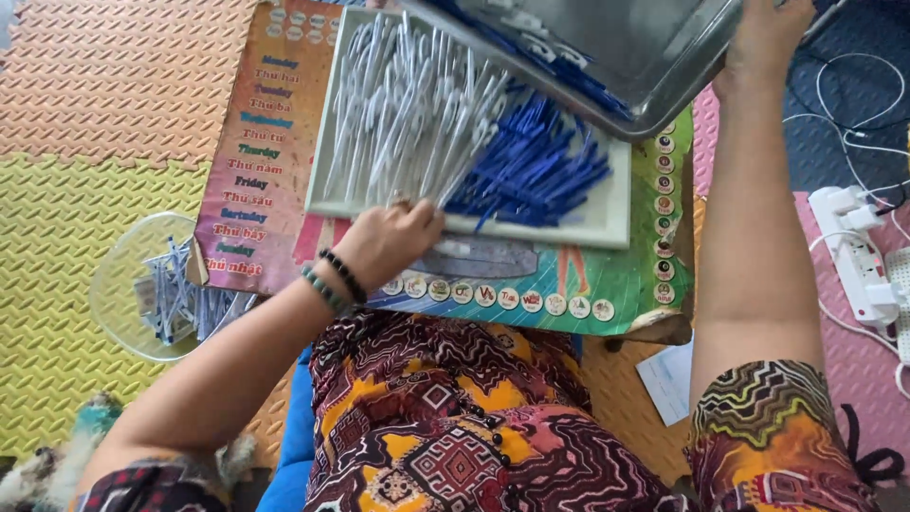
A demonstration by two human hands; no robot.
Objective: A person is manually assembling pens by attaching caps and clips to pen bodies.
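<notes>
Left hand (391, 242) on white tray (607, 223), right hand (766, 38) tilting metal tray (654, 71)

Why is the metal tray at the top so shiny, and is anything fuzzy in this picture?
In the head view, the metal tray tilted by the right hand catches the room light and shows pale glare; the blue sticks and white sticks in the white tray look a bit smeared; the left hand is fairly sharp; shadows are soft.
</notes>
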